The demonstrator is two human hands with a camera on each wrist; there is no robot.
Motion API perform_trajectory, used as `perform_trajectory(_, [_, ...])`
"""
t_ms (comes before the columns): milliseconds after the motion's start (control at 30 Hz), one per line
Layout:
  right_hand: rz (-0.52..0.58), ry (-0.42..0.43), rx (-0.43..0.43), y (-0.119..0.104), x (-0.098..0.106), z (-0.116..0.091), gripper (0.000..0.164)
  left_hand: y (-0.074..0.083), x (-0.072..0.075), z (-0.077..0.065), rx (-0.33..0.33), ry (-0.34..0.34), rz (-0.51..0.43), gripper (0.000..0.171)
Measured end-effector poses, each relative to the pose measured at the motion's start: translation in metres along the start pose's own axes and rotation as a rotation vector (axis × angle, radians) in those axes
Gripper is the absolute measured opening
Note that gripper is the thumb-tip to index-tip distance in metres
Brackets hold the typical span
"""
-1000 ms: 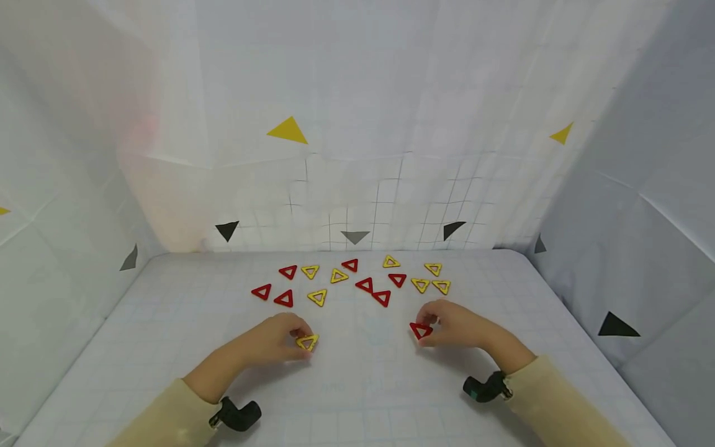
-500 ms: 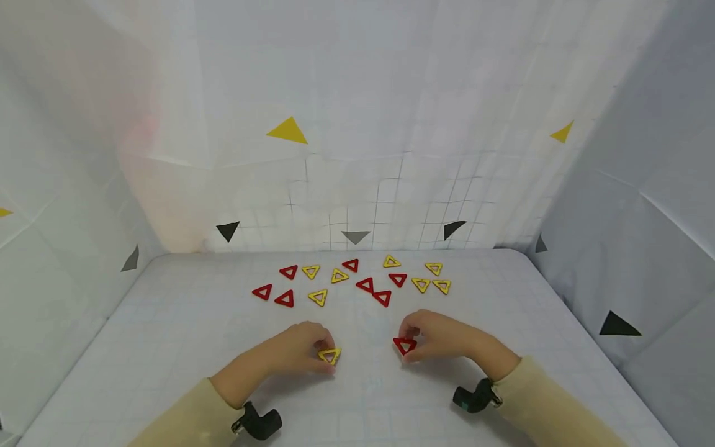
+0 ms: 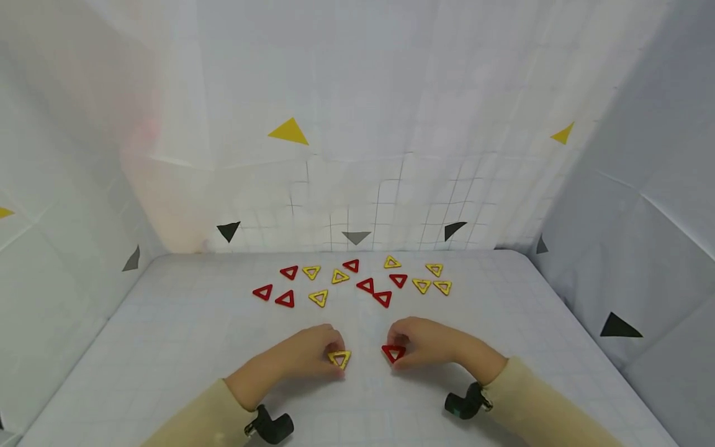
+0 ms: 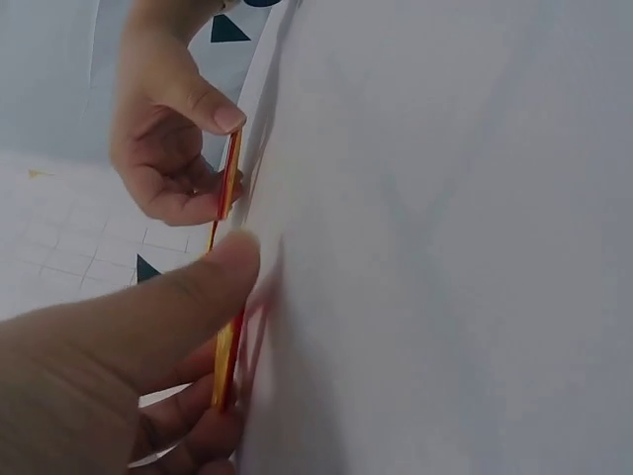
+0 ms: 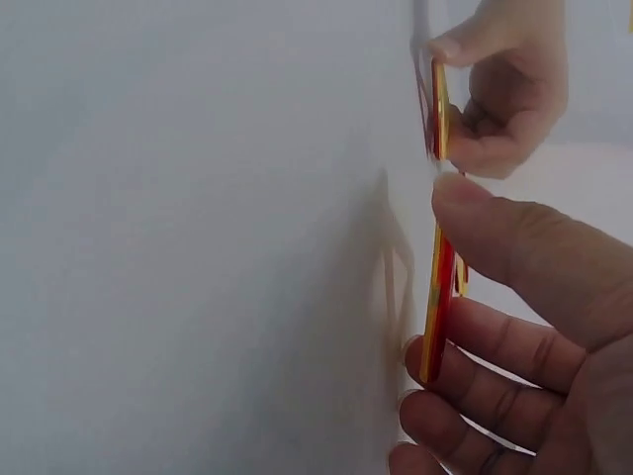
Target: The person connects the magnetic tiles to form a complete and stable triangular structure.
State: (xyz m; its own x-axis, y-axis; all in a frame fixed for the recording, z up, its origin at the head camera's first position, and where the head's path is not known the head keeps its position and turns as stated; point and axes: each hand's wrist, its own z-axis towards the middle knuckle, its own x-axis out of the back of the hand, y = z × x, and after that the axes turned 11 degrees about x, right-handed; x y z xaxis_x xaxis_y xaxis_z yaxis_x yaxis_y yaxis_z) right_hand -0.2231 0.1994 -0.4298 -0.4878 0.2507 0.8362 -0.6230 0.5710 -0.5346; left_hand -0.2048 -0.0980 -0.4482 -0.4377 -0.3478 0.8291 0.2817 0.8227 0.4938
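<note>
While your left hand (image 3: 310,352) pinched a yellow triangle (image 3: 344,359) on the near side, your right hand (image 3: 427,343) pinched a red triangle (image 3: 388,354) across a gap; table (image 3: 167,347) stretched open left and right, loose triangles (image 3: 372,285) toward its far edge.

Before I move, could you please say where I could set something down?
The table is bare left of the leftmost red triangle, right of the rightmost yellow triangle, and narrowly between the held yellow triangle and held red triangle. The back middle is crowded with more triangles.

No readable text, no legible labels, brands, numbers or signs
</note>
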Motion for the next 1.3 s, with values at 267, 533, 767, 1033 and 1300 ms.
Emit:
perform_trajectory(267, [-0.07,0.03,0.031,-0.008,-0.006,0.01,0.032,0.005,-0.004,0.002,0.019,0.036,0.048,0.032])
perform_trajectory(533, [-0.06,0.039,0.0,-0.008,-0.011,0.015,0.035,0.003,-0.005,0.001,0.001,0.067,0.063,0.028])
perform_trajectory(767, [-0.008,0.068,0.019,-0.006,-0.01,0.015,0.029,0.007,-0.003,-0.004,-0.027,0.095,0.055,0.025])
perform_trajectory(1033, [0.028,0.057,0.011,-0.004,-0.008,0.013,0.025,0.008,-0.006,-0.003,-0.038,0.118,0.044,0.024])
perform_trajectory(1300, [0.056,0.049,0.003,-0.007,-0.009,0.017,0.021,0.01,-0.007,-0.001,-0.036,0.137,0.038,0.024])
